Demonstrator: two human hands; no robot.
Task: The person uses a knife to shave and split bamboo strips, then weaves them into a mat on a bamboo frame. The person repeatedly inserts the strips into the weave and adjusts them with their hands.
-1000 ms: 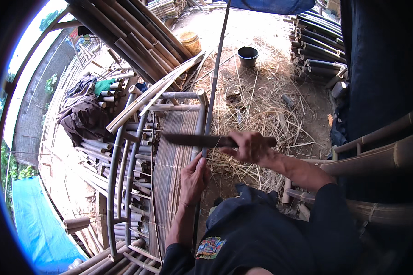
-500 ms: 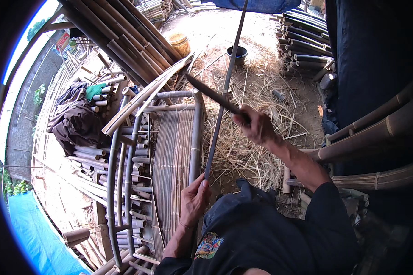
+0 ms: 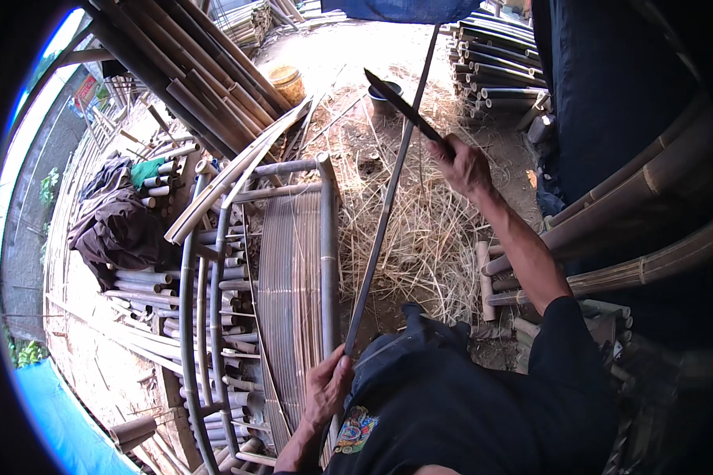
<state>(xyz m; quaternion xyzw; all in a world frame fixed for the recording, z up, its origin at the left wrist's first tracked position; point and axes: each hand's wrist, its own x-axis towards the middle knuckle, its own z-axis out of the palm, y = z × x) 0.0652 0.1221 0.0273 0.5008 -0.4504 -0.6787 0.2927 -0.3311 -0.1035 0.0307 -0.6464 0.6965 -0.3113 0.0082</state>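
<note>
My left hand (image 3: 328,385) is closed round the near end of a long, dark bamboo strip (image 3: 382,226), low in the view beside the bamboo bench. The strip slants up and away to the far side. My right hand (image 3: 463,168) grips the handle of a large knife (image 3: 402,104), whose dark blade points up and to the left. The blade crosses the strip in the upper part of the view; whether it touches the strip I cannot tell. The knife's handle is mostly hidden in my fingers.
A bamboo bench (image 3: 330,261) with a slatted seat stands left of the strip. Pale shavings (image 3: 420,245) cover the ground ahead, near a black bucket (image 3: 386,93) and a yellow bucket (image 3: 286,82). Bamboo poles (image 3: 503,67) are stacked far right; bamboo furniture (image 3: 642,265) stands at the right.
My right hand and the knife have moved farther out along the strip, away from my left hand. The left hand keeps its hold. The whole view has shifted slightly.
</note>
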